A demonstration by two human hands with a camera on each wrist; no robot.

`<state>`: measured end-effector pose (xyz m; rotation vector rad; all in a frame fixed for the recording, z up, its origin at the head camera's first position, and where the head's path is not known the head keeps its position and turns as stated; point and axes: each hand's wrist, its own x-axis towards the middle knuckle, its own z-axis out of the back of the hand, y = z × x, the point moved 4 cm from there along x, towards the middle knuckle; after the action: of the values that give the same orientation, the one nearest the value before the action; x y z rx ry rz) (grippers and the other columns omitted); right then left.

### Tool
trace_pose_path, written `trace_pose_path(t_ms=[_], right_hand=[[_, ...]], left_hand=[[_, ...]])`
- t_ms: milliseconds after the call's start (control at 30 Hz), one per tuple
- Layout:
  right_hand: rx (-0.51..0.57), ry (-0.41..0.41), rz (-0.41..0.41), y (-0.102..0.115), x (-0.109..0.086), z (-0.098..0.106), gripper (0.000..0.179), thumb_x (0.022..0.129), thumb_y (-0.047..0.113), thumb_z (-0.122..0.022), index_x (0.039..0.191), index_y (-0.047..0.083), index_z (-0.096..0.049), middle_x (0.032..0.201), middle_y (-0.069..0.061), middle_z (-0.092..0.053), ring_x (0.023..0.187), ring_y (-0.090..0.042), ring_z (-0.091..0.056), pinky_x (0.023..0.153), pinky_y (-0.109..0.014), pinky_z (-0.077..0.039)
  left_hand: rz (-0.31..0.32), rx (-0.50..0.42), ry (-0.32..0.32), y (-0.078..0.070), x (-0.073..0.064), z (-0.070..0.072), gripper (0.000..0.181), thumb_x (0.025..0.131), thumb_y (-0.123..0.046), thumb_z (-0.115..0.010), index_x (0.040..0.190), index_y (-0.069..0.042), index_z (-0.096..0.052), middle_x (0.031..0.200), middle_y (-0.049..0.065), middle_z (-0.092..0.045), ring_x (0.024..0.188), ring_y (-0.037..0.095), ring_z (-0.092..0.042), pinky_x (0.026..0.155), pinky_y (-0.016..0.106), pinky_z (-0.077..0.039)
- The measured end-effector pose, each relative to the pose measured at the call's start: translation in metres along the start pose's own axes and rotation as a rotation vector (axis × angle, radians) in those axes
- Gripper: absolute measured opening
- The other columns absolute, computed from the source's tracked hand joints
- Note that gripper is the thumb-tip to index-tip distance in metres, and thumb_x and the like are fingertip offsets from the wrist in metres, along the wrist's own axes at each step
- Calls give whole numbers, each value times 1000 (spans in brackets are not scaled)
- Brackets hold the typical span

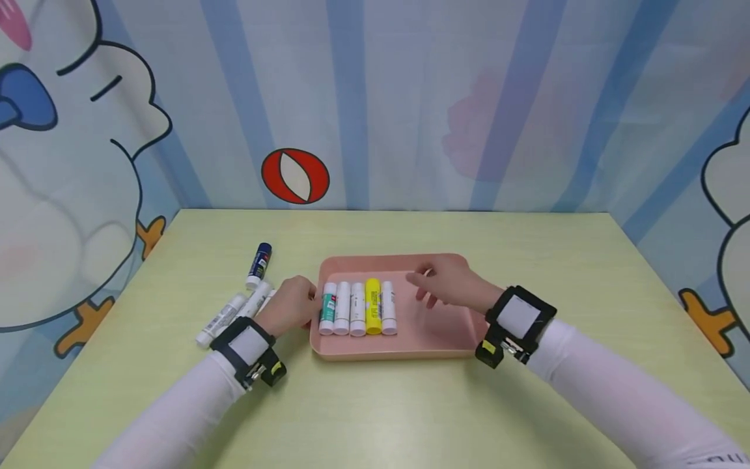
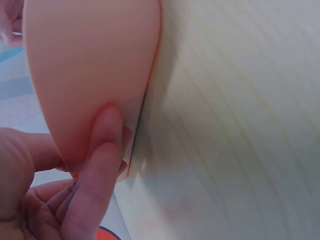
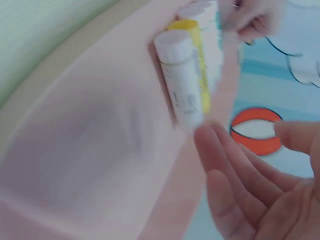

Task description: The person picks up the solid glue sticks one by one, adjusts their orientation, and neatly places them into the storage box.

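Tray [image 1: 433,326], pink, mid-table. Holds five sticks side by side in its left half: green-labelled stick [image 1: 328,309] leftmost, two white, yellow stick [image 1: 373,306], one white. Left hand [image 1: 289,305] pinches tray's left end, thumb and fingers on either side of the wall. Right hand [image 1: 448,283] over tray's right half, fingers loose, thumb apart, grip empty. Left of tray: loose white sticks [image 1: 221,319], partly behind the hand, count unclear; navy stick [image 1: 259,265] beyond them. Under tray: table [image 1: 375,417], pale yellow-green, faint wood grain. Behind tray: backdrop [image 1: 398,98], blue-striped, with printed red-and-white ball [image 1: 295,176]. White cartoon figures [image 1: 58,215] on the walls left and right of tray.
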<state>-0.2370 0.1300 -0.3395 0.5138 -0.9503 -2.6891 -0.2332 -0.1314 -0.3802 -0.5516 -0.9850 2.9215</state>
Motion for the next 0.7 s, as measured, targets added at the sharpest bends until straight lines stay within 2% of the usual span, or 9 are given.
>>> trace_pose_path(t_ms=[167, 267, 333, 467, 600, 700], right_hand=[[47, -186, 78, -21, -16, 28, 37, 101, 28, -53, 122, -2, -55, 111, -18, -62, 94, -31, -63, 76, -38, -51], [18, -254, 65, -39, -23, 37, 45, 101, 31, -53, 127, -6, -50, 121, -23, -57, 104, -35, -59, 82, -43, -50], [-17, -271, 32, -51, -26, 39, 51, 101, 31, -52, 131, -8, -46, 125, -27, -53, 108, -38, -57, 85, -46, -49], [-78, -252, -52, -74, -29, 37, 60, 101, 30, -52, 137, -15, -35, 121, -31, -54, 101, -38, -59, 79, -44, -51], [2, -143, -154, -90, -28, 29, 62, 101, 31, -51, 137, -16, -30, 99, -24, -63, 79, -27, -64, 65, -36, -50], [66, -50, -208, -96, -28, 20, 57, 100, 33, -50, 131, -13, -35, 85, -16, -64, 68, -21, -64, 61, -33, -51]], left_hand=[[-5, 8, 0, 1, 1, 0, 17, 96, -10, -56, 95, 2, -67, 75, 8, -63, 61, 18, -58, 52, 25, -43], [-4, 10, -1, 2, 1, 0, 17, 96, -10, -56, 95, 2, -67, 75, 8, -63, 61, 18, -58, 51, 25, -43], [-4, 13, -2, 2, 1, 0, 17, 96, -10, -56, 95, 2, -68, 75, 8, -64, 61, 18, -59, 51, 25, -43], [-1, 18, 0, 2, 1, 0, 16, 96, -9, -56, 93, 2, -67, 75, 8, -63, 60, 18, -58, 51, 25, -43], [2, 21, 1, 1, 2, 0, 16, 96, -10, -56, 90, 1, -66, 73, 8, -63, 60, 18, -58, 51, 24, -42], [-4, 27, -2, 1, 2, 0, 16, 96, -10, -56, 89, 1, -66, 72, 8, -63, 59, 18, -58, 50, 24, -42]])
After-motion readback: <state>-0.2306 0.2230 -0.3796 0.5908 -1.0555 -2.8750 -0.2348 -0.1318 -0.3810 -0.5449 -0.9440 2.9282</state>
